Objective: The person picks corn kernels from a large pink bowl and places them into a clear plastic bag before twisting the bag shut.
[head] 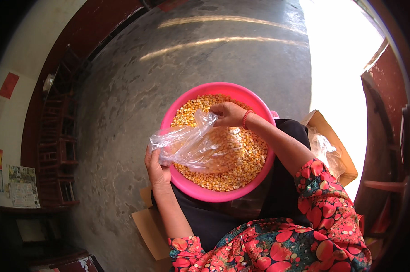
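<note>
A pink plastic basin (213, 196) rests at my knees, holding a thick layer of yellow corn kernels (222, 182). Stretched over the kernels is a clear plastic bag (201, 146), through which the corn shows. My left hand (157, 168) grips one end of the bag at the basin's left rim. With bent fingers, my right hand (228, 114) pinches a gathered part of the bag above the middle of the corn. Whether the bag itself contains any kernels I cannot tell.
Right of my leg stands a cardboard box (347, 159) with crumpled clear plastic (323, 146) inside. Cardboard flaps (152, 231) show at my left. Wooden chairs (60, 153) line the left wall. Sunlight falls on the concrete floor (123, 112) at the right.
</note>
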Demonstrator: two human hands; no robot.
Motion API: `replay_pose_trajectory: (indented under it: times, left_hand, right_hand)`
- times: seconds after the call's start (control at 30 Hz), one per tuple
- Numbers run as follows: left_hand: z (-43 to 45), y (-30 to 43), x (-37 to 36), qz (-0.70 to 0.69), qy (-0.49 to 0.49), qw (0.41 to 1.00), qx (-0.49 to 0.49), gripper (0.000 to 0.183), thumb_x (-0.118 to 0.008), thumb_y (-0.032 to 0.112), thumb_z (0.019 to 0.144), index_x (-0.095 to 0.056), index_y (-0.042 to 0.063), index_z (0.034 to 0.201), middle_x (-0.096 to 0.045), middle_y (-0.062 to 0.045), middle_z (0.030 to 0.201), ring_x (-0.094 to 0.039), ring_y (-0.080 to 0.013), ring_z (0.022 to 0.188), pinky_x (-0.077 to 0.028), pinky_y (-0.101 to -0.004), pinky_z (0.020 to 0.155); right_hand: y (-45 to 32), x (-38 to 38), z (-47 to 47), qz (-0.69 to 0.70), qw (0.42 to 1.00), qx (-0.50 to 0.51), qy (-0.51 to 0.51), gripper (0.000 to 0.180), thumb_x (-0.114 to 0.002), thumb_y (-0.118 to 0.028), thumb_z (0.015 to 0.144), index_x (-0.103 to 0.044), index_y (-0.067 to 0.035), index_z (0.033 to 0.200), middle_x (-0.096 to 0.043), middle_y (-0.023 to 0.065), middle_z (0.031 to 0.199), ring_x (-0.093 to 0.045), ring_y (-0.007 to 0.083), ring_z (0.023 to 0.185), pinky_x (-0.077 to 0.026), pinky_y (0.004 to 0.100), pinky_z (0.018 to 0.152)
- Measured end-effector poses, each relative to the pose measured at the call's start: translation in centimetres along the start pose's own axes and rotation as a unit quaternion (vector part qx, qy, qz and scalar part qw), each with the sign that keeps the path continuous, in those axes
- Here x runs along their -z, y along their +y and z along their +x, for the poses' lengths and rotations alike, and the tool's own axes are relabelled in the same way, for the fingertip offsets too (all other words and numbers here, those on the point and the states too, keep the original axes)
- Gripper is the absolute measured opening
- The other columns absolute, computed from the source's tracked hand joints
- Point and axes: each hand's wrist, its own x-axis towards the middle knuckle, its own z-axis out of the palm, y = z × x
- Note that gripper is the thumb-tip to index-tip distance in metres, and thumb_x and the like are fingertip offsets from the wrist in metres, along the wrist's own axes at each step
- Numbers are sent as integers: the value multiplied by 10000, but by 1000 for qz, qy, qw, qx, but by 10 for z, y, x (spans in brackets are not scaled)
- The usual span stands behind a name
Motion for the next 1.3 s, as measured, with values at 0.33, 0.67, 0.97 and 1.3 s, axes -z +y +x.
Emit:
replay_pose_trajectory:
  times: [0.33, 0.67, 0.97, 1.3]
  left_hand:
    - [-18, 20, -17, -252, -77, 964, -14, 332, -589, 214, 799, -563, 105, 1111, -586, -76, 1097, -569, -223, 984, -455, -401, 877]
    - [-14, 14, -23, -89, -50, 990, -98, 354, -605, -42, 744, -544, 58, 1078, -617, -57, 927, -588, -156, 861, -491, -295, 781]
    - [-2, 7, -16, -15, 86, 995, -56, 222, -519, 152, 867, -540, -4, 1022, -601, -51, 888, -583, -149, 844, -502, -282, 718]
    - [-9, -7, -3, 55, -137, 988, 54, 165, -602, 122, 831, -611, 10, 952, -642, -45, 851, -605, -115, 720, -489, -233, 677]
  right_hand:
    - [-19, 10, -8, 259, 964, 32, -54, 619, -627, -50, 717, -359, 0, 1273, -538, 97, 1041, -502, 144, 976, -416, 274, 838]
    - [-10, 8, -8, 210, 977, -3, 34, 205, -652, -78, 721, -606, -25, 914, -623, 32, 809, -554, 92, 772, -449, 234, 701]
    - [-11, 25, -5, 380, 911, 73, 144, 112, -631, -50, 760, -520, -47, 771, -525, -36, 709, -488, 31, 669, -414, 189, 609]
    - [-14, 37, -10, 347, 899, 25, 266, 143, -560, -199, 868, -519, -62, 857, -560, -23, 776, -502, 30, 645, -401, 164, 566]
